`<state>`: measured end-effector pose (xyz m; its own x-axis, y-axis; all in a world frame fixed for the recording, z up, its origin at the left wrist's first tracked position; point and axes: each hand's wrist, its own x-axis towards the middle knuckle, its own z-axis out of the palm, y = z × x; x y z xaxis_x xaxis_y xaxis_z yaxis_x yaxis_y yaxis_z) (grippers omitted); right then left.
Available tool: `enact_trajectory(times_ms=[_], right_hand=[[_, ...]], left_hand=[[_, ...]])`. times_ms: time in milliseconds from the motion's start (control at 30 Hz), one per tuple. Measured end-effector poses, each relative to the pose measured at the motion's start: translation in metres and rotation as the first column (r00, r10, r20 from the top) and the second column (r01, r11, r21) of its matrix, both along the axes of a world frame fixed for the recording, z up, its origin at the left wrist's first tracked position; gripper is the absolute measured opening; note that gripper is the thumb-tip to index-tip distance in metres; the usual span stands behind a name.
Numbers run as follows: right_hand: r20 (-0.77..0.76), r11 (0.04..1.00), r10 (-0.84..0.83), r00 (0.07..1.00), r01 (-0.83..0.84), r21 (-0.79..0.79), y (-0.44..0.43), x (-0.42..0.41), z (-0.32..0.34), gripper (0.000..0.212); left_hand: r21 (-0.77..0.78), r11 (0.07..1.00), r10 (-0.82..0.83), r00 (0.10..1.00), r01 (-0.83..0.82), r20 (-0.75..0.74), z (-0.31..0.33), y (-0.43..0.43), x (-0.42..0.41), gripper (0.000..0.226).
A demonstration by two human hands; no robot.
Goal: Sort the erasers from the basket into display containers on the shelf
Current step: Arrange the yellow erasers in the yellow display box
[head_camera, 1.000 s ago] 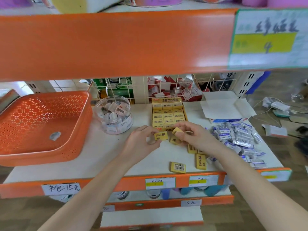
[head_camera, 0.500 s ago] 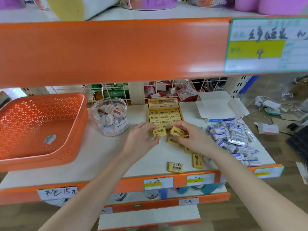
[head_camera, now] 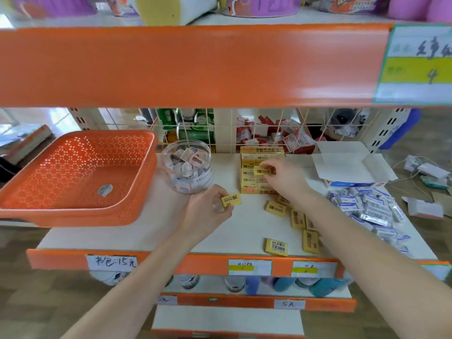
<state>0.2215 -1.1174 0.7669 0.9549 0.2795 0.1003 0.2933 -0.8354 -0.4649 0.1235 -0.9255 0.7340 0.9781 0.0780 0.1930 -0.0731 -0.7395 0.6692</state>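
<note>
A yellow eraser (head_camera: 231, 200) is pinched in the left hand (head_camera: 208, 212), another in the right hand (head_camera: 285, 179), where jamming askew in the packed box (head_camera: 247, 190) is risked.

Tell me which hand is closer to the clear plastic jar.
Left. The left hand, pinching a yellow eraser, sits just in front of the jar; the right hand is farther off, over the yellow box, holding a second eraser.
</note>
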Motion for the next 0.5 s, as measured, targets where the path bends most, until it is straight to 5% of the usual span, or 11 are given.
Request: enact_trajectory(times_ms=[500], right_hand=[[0.051,1.0,-0.022,0.998,0.021,0.011,0.027,0.032,-0.021,0.018]], left_hand=[[0.047,0.998,0.037,0.994,-0.042,0.104,0.001,0.007,-0.008,0.018]])
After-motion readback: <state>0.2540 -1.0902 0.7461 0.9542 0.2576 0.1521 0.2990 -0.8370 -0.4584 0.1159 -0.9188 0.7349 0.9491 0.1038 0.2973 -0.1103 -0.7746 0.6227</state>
